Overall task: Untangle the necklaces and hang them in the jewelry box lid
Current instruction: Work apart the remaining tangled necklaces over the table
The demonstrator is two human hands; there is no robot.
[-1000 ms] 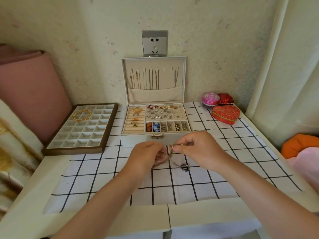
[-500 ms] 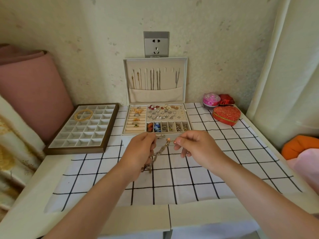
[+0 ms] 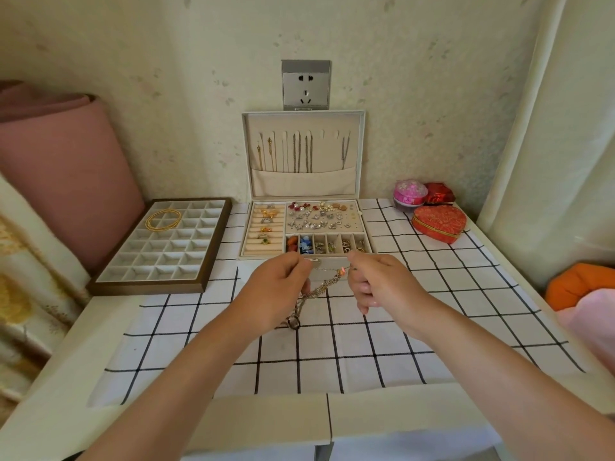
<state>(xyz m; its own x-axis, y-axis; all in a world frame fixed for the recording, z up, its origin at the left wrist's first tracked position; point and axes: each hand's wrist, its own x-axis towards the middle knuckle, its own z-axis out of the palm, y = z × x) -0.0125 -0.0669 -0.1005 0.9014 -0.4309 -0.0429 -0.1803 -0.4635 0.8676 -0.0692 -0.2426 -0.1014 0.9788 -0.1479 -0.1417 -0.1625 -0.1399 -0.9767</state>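
Well left of the jewelry box: a brown-framed compartment tray, gold bangles in a back cell, untouched.

Just in front of the box's front wall: left hand, fingers curled, pinching the tangled necklaces. Hanging from it toward the checked cloth, a bunched length of chains ending in a ring-like pendant. Cannot tell whether resting on the cloth or just above it.

A second ago, close together and low over the cloth. Now raised level with the box's front wall and drawn apart, with one thin strand and its small orange bead stretched taut between them. Probably one chain being teased out of the knot. Not yet free, with the rest bunched under the left hand.

Right hand, also just in front of the box: fingers curled, pinching the strand's other end.

Behind the box, the upright lid, with hung chains on several hooks and a few hooks bare. Task partway, by the look of it. Gentle pull needed next: too hard, and likely a tighter knot.

Right of the box: a pink tin and a red heart box, idle.
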